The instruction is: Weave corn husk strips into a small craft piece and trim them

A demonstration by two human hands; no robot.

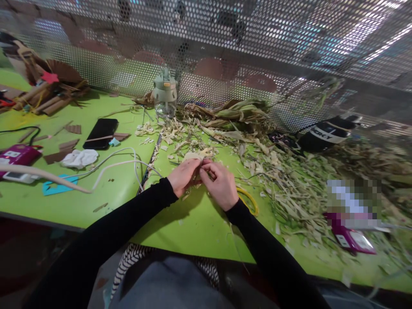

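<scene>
My left hand (pixel 186 174) and my right hand (pixel 220 182) meet over the green table, fingertips touching. Both are closed in a pinch at the near edge of a pale piece of dried husk (pixel 193 156), which shows just beyond the fingers. The exact grip is partly hidden by my knuckles. Around and beyond the hands lie cream husk scraps (pixel 172 132). Close to my right wrist, a yellow loop (pixel 251 201) rests on the table, partly covered by the arm.
Behind stand a water bottle (pixel 165 94) and a perforated metal screen (pixel 212 51). Dried husks (pixel 244 113) and shreds (pixel 296 201) spread rightward, near a black bottle (pixel 328 135) and a purple device (pixel 350 236). Leftward are a phone (pixel 101 133), white cable (pixel 112 165) and crumpled tissue (pixel 79 158).
</scene>
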